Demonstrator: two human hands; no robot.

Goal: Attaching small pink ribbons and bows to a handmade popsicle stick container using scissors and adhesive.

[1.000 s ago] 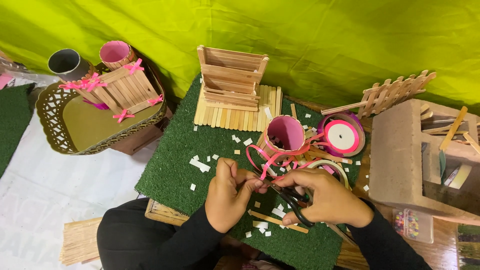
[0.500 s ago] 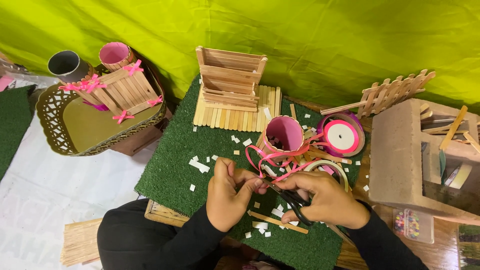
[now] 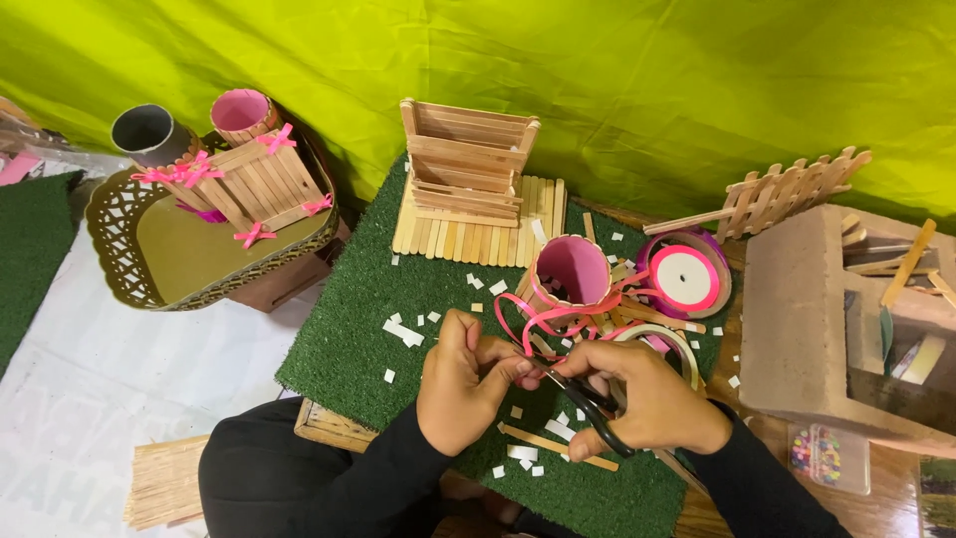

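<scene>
Pink ribbon (image 3: 538, 324) pinched in left hand (image 3: 460, 384) fingers, right hand (image 3: 647, 399) fingers closed round black scissors (image 3: 588, 403) — blades at ribbon, near green mat's (image 3: 349, 349) front edge.

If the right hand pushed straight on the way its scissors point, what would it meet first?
The right hand aims its scissors leftward, so it would probably meet the left hand and its pink ribbon first; depth is unclear.
</scene>
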